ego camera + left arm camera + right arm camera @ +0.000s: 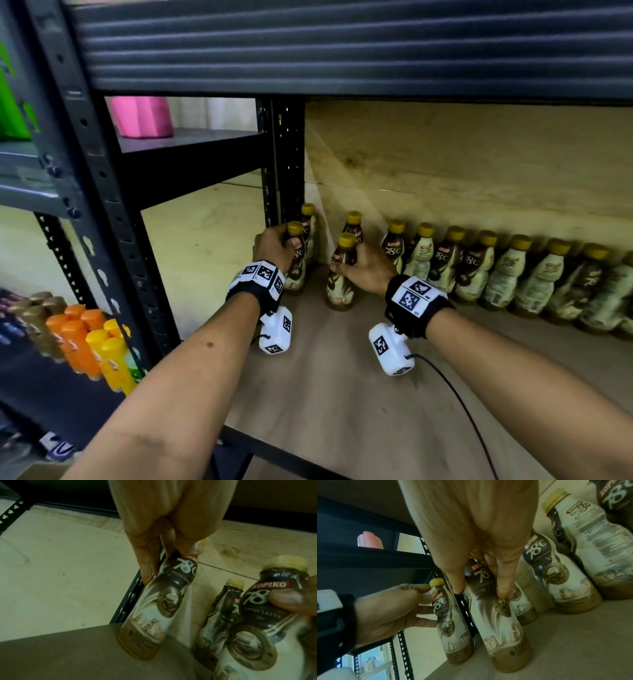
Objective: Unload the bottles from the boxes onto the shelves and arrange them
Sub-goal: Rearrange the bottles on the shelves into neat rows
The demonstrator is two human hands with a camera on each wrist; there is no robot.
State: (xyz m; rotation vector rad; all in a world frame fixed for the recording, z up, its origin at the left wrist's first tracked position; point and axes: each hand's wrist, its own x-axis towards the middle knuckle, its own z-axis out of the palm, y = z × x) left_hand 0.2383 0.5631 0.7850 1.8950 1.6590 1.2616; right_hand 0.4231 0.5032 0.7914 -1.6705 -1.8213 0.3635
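Two coffee bottles with gold caps stand on the wooden shelf (342,377) near its back left corner. My left hand (274,248) grips the left bottle (295,267) by its neck and shoulder; the left wrist view shows this bottle (154,608) tilted slightly under my fingers (145,561). My right hand (366,270) grips the second bottle (340,277) around its upper body, seen close in the right wrist view as the bottle (501,628) under my fingers (503,582). Behind them a row of the same bottles (479,270) lines the back wall.
A black upright post (284,161) stands just behind the left bottle. Orange and yellow bottles (99,346) fill a lower shelf at left. A pink container (142,116) sits on a dark shelf beyond. A cable (462,404) trails from my right wrist over the shelf.
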